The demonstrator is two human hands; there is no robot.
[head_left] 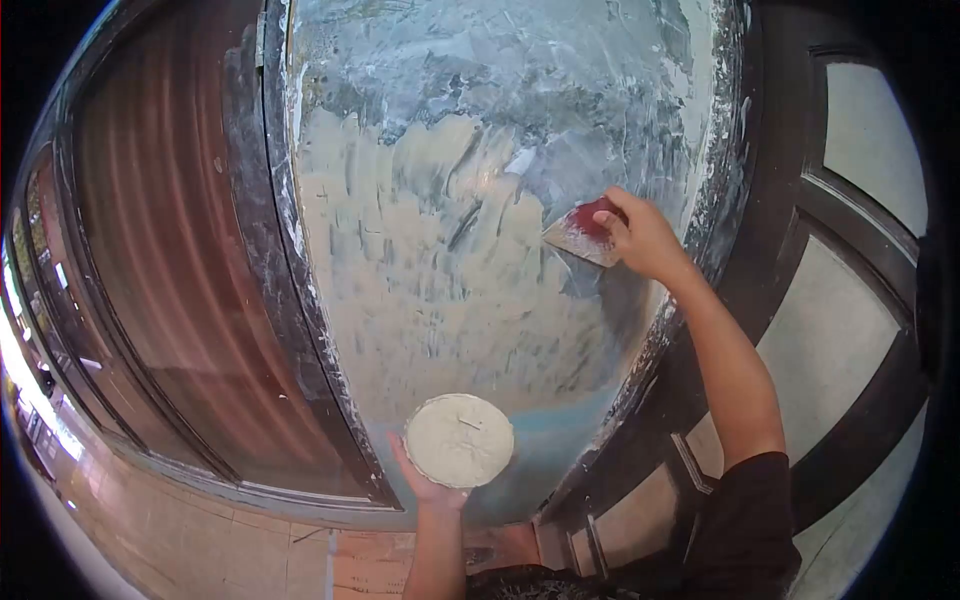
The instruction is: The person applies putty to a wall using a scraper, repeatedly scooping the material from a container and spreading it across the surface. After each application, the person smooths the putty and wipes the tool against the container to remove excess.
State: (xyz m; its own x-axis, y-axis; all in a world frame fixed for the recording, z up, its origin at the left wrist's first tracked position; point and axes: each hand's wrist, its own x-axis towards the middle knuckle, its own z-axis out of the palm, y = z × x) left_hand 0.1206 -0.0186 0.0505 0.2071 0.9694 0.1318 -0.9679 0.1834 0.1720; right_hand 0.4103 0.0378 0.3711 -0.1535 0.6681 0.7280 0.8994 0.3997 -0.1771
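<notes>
My right hand (pixel 645 238) is closed around a putty knife (pixel 585 228) with a dark red upper part and a pale, putty-smeared edge. Its blade lies against or very near the wall (pixel 430 250), at the border between cream filler and bare grey-blue surface. Lower down, my left hand (pixel 430 480) supports a round container of cream putty (pixel 460 440) from below and from its left side. The putty fills it nearly to the rim, with a small mark on top. Most of the left fingers are hidden beneath the container.
Dark, paint-spattered frames (pixel 300 260) border the wall on both sides. A brown curtain (pixel 160 220) hangs behind glass at left. On the right stands a dark panelled door (pixel 790 270) with pale panels. Floor tiles (pixel 230 540) and a reddish-brown sheet (pixel 370 565) lie below.
</notes>
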